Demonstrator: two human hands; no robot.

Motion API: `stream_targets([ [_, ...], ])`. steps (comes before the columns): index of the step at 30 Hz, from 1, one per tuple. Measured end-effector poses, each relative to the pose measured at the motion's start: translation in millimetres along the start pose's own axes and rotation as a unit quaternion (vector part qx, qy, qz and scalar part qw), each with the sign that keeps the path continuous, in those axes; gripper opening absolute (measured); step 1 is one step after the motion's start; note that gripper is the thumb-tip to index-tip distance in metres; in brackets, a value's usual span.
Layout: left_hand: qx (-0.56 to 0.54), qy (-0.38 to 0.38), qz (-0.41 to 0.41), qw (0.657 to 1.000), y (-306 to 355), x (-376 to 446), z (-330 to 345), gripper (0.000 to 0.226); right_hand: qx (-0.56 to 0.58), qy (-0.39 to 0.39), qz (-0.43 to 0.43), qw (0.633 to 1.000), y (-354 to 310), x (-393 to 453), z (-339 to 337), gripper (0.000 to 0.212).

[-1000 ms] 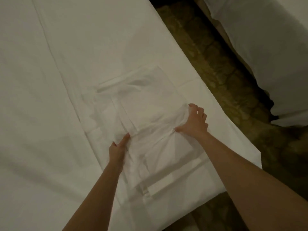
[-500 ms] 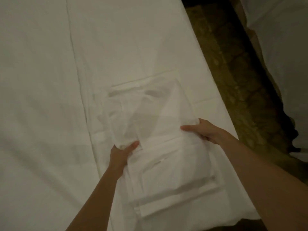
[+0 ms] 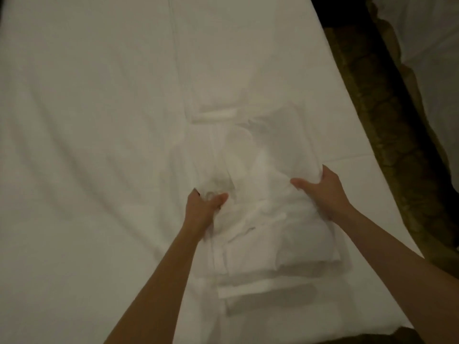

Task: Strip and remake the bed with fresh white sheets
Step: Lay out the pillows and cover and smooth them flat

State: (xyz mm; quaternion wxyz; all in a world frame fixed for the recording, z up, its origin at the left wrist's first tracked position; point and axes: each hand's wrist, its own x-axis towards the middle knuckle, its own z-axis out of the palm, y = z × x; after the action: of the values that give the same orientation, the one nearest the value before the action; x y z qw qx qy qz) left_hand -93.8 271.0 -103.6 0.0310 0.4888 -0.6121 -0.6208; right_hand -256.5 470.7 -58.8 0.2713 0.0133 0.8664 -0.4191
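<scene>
Left hand (image 3: 204, 207) has its fingers curled into a bunched layer of the folded sheet (image 3: 268, 219), thumb on top, and the right hand (image 3: 323, 192) grips the sheet's far edge at about 3 o'clock from it, thumb over and fingers tucked under. So both are holding fabric, looks like peeling the top fold open. The sheet sits mostly folded near the bed's (image 3: 87, 120) right side, at 6 o'clock in view. The bed already looks covered in smooth white, so I'd guess stripping's done and a base layer's on. Still left: unfolding, spreading, tucking. Dark floor (image 3: 387, 125) runs along at 2 o'clock.
</scene>
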Motion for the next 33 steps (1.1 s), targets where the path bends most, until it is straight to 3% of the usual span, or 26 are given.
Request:
stream_targets([
  [9,0.037,0.118,0.045,0.991,26,9,-239,0.03,0.01,-0.052,-0.105,0.993,-121,-60,187,0.062],
  [17,0.117,0.188,-0.048,0.974,-43,11,-395,0.049,-0.005,-0.112,-0.081,0.99,-118,-135,356,0.051],
  [22,0.166,0.187,-0.133,0.959,-116,26,-428,0.077,-0.036,-0.127,-0.025,0.991,-73,-145,411,0.059],
  [25,0.148,0.189,-0.157,0.958,-143,35,-426,0.073,-0.044,-0.127,0.013,0.991,-63,-136,418,0.069],
  [30,0.155,0.221,-0.173,0.947,-140,39,-415,0.076,-0.082,-0.138,0.032,0.986,-67,-137,416,0.079],
  [33,0.263,0.269,-0.136,0.917,-120,29,-393,0.081,-0.108,-0.16,0.054,0.98,-64,-144,409,0.08],
])
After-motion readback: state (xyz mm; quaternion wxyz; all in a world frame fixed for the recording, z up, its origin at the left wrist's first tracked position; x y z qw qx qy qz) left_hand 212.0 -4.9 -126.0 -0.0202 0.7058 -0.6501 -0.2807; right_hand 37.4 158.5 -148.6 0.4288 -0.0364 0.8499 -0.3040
